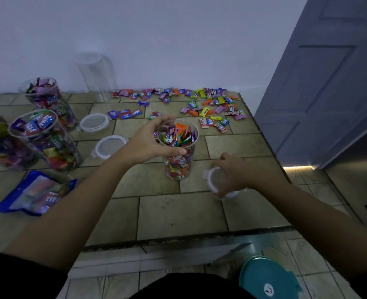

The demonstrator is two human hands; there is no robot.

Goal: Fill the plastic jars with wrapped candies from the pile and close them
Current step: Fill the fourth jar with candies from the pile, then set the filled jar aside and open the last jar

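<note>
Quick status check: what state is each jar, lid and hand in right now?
Centre jar: full, upright, uncapped.
Left hand: grips the centre jar's rim.
Right hand: grips a lid.
Two spare lids: loose on the counter.
Two left jars: full, uncapped.
Back jar: empty, upright, uncapped.
Candy pile: scattered on the counter.

Tiled floor [178, 212], white wall [156, 39], door [329, 83]

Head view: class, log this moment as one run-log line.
left hand: grips jar at rim | right hand: grips lid beside jar | jar: upright, full, uncovered | candy pile: behind jar
</note>
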